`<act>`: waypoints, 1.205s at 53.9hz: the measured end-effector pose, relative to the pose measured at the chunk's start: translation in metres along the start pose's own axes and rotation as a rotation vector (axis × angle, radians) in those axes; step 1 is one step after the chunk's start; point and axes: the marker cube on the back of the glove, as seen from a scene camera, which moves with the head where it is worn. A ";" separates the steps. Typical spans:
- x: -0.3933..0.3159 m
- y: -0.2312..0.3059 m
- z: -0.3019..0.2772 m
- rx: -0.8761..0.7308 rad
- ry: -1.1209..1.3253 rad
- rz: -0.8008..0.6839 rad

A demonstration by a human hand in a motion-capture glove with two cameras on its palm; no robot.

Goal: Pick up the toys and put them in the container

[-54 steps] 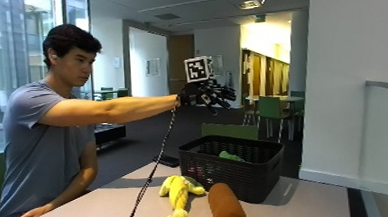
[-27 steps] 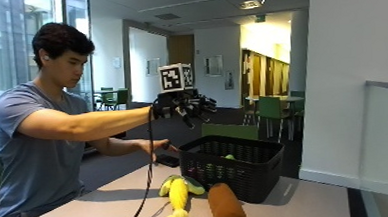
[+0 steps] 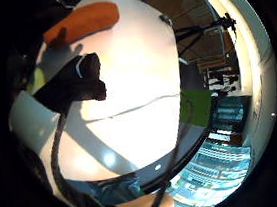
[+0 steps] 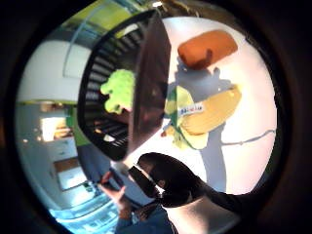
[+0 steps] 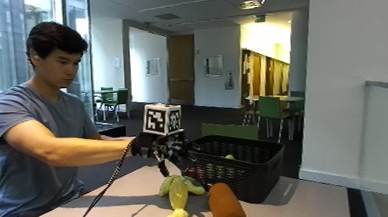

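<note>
Lying lengthwise towards basket (image 5: 240, 167): corn toy (image 5: 177, 192); hand (image 5: 164, 145) probably open.

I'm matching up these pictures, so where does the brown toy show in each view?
Outside view: brown toy lies on the table in front of the basket, beside the corn toy.
Thumb side palm view: on the table beside the corn toy, at.
Little finger side palm view: on the table, at.
Shared landmark: the white table.
</note>
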 end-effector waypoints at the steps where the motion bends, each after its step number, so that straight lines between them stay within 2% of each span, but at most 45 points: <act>1: 0.000 0.002 0.008 -0.015 -0.004 0.001; 16: -0.009 0.008 0.094 -0.131 -0.008 0.005; 22: -0.009 0.004 0.108 -0.103 0.010 0.009; 33: -0.011 -0.004 0.119 -0.020 -0.047 -0.002; 49: -0.014 -0.013 0.111 0.071 0.010 0.003; 65: 0.015 0.006 0.099 0.049 0.022 0.071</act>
